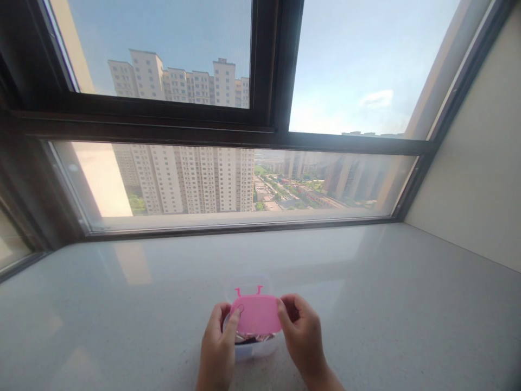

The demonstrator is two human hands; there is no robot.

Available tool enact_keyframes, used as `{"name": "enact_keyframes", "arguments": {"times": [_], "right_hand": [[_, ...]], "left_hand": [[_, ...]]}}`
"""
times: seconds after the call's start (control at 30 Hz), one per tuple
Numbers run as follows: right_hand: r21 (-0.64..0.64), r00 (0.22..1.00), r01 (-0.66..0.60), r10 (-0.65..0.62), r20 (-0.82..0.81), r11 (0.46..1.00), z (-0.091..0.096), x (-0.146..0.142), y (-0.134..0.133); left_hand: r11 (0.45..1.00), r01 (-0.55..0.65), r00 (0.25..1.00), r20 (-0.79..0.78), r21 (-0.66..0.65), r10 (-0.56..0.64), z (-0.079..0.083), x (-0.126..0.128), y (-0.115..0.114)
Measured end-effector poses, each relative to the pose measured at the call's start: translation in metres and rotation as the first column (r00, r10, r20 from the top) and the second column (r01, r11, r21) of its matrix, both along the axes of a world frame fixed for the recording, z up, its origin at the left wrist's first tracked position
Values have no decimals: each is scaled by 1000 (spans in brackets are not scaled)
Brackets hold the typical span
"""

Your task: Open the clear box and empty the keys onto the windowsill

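A small clear plastic box (pixel 255 352) rests on the pale sill, with its clear lid (pixel 250 279) tipped back behind it. Over the box's mouth is a pink plastic tray (pixel 260 315), tilted up at the far side. My left hand (pixel 220 331) pinches the tray's left end, thumb on top near a small ring mark. At the right end, my right hand (pixel 299 328) grips the tray between thumb and curled fingers. Below the tray's near edge, small mixed items (pixel 254 339), dark and light, show inside the box; their kind is too small to tell.
The glossy speckled sill (pixel 386 315) stretches to both sides of the box. Behind it stands a window with a dark frame (pixel 228 231), with tall buildings outside. A plain wall (pixel 472 174) closes off the right side.
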State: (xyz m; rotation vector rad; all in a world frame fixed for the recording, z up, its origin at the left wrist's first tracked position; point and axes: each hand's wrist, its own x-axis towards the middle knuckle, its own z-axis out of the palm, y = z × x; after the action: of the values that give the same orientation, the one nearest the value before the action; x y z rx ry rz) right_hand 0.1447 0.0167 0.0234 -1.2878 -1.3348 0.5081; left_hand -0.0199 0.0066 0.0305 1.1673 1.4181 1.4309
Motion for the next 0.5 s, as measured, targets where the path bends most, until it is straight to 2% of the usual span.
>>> {"name": "enact_keyframes", "arguments": {"times": [0.3, 0.5], "right_hand": [[67, 1000, -3, 3, -6, 998, -1, 0, 0], [89, 998, -56, 56, 8, 994, -1, 1, 0]], "left_hand": [[1000, 4, 999, -47, 6, -4, -4, -2, 1], [1000, 9, 998, -58, 4, -9, -3, -2, 0]]}}
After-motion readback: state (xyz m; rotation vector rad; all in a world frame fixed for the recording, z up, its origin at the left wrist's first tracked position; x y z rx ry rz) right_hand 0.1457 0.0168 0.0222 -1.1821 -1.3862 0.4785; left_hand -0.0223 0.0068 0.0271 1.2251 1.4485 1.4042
